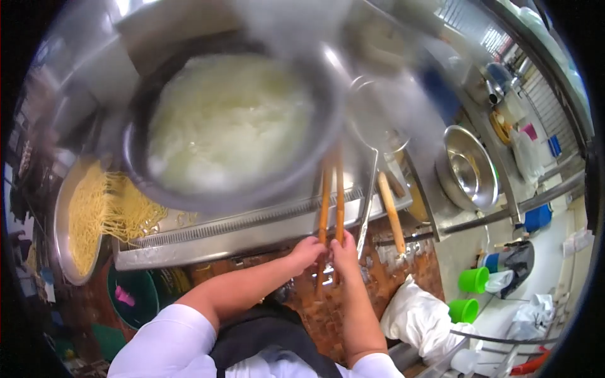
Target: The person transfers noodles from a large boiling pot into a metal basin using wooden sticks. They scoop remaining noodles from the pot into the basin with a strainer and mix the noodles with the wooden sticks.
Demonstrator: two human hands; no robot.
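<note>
My left hand (pixel 307 253) is closed around one of two long wooden cooking chopsticks (pixel 325 208). Closed on the other stick is my right hand (pixel 343 249), right beside the left. Both sticks point away from me toward the big dark pot (pixel 133 165), where pale, foamy liquid (pixel 230 120) bubbles under steam. The far tips are blurred near the pot's right rim. To the right of the sticks lies a wire strainer (pixel 378 120) with a long metal handle, and next to it a tool with a wooden handle (pixel 392 214).
At left, yellow noodles (pixel 88 214) fill a metal pan (pixel 62 236) and spill onto the steel stove edge (pixel 189 242). A dark green bin (pixel 135 302) stands below. On the right are a steel bowl (pixel 466 170), green buckets (pixel 472 280) and a white cloth bundle (pixel 416 312).
</note>
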